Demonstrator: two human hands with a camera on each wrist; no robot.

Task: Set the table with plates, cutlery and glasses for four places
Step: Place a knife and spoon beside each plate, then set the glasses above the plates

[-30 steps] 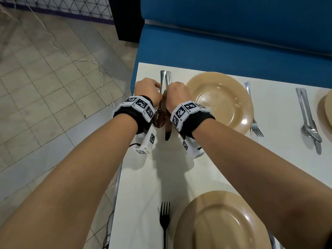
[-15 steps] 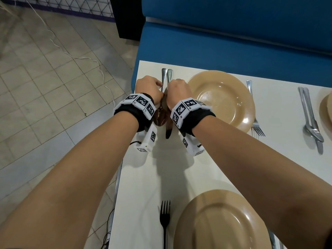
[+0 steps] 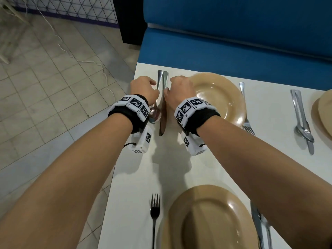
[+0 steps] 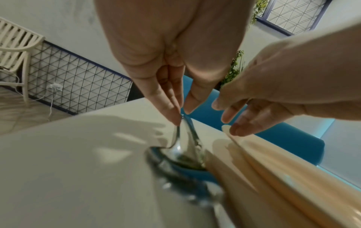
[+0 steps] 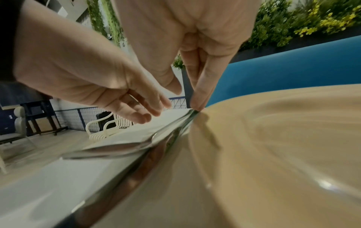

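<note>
At the far left corner of the white table (image 3: pixel 136 169), a spoon (image 3: pixel 156 112) and a knife (image 3: pixel 163 112) lie side by side, handles pointing away toward the blue bench (image 3: pixel 224 42), just left of a tan plate (image 3: pixel 224 97). The left hand (image 3: pixel 143 89) sits over the spoon; in the left wrist view its fingertips (image 4: pixel 174 117) point down and touch the spoon's handle, straight rather than curled, so the hand is not gripping. The right hand (image 3: pixel 179 88) sits over the knife; in the right wrist view a straight fingertip (image 5: pixel 199 101) presses the far end of the knife's handle beside the plate's rim, with nothing grasped. The two handles almost meet at their far ends.

To the right of that plate lies a fork (image 3: pixel 246 114), tines toward the near side. Farther right, another spoon and knife pair (image 3: pixel 303 123) lies next to the edge of a third plate (image 3: pixel 323 112). On the near side sits a second tan plate (image 3: pixel 206 221), with a dark fork (image 3: pixel 154 212) to its left and more cutlery (image 3: pixel 260 229) to its right. A tiled floor (image 3: pixel 45 87) lies to the left of the table.
</note>
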